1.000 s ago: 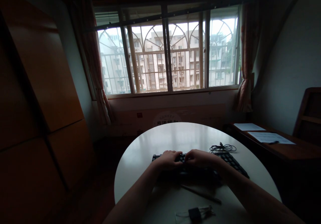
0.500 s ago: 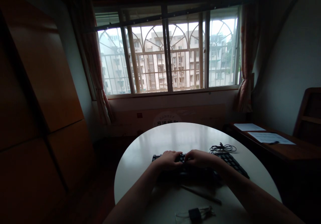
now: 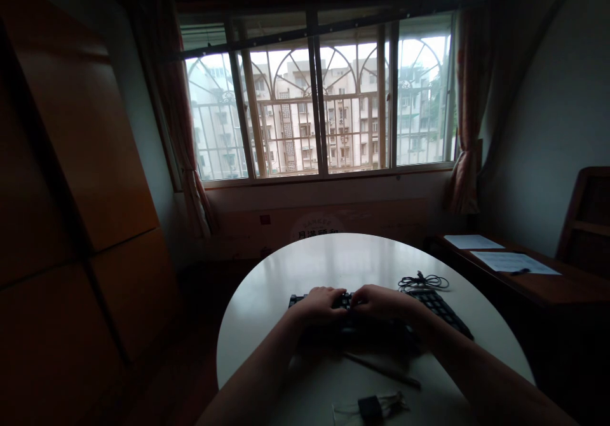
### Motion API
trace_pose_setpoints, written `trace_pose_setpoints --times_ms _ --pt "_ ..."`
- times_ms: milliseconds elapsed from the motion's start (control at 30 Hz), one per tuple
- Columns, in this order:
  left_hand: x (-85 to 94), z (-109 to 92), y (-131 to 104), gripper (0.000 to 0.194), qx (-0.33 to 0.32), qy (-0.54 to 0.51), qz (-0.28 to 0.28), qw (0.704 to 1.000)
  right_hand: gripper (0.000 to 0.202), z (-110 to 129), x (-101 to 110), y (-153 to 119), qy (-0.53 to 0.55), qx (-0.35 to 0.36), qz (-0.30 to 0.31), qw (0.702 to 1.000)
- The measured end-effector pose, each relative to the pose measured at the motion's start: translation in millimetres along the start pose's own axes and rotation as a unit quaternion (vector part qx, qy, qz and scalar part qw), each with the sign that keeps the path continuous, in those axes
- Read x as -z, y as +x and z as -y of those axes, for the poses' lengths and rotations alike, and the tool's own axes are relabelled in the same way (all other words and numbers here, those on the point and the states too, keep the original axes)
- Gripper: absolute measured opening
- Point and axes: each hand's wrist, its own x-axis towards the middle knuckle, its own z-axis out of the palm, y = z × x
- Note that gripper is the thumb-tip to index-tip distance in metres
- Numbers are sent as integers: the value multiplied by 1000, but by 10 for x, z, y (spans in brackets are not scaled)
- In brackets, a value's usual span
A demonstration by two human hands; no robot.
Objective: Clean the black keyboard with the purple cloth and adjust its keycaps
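A black keyboard (image 3: 352, 334) lies on the round white table (image 3: 267, 337), partly covered by both my hands. My left hand (image 3: 320, 302) rests over its left half with the fingers stretched across the keys. Close beside it, my right hand (image 3: 376, 300) is closed, thumb and fingers bent down at the keys. Whatever is between those fingertips is too dark and small to make out. To the right of my right wrist lies a dark slanted piece with rows of square keys (image 3: 441, 311). Behind that piece sits a coiled black cable (image 3: 423, 281).
Nearer me on the table are a thin dark stick-like tool (image 3: 384, 370) and a small black block with wires (image 3: 370, 407). A wooden side table (image 3: 528, 286) at right carries paper sheets (image 3: 512, 262) and a pen (image 3: 521, 272). A wooden cabinet (image 3: 90, 159) stands left.
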Motion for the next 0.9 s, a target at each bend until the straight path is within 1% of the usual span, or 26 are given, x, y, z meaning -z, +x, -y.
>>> trace_pose_setpoints --times_ms 167,333,467,600,733,900 --pt "32 -37 -23 68 4 -4 3 1000 32 21 19 -24 -9 0 2 1000" --pt "24 -31 -15 69 3 -10 3 1000 32 74 62 -79 -23 -9 21 999" --pt "-17 12 11 70 3 -5 -4 1000 32 150 97 -133 -70 1 36 997" --pt "-55 52 36 70 3 2 -9 1000 32 279 96 -188 -143 3 68 987" --pt "-43 31 34 71 7 5 -8 1000 33 366 48 -207 -191 -21 43 980" --pt "-8 -14 15 69 11 1 -4 1000 33 364 22 -200 -198 -19 36 979"
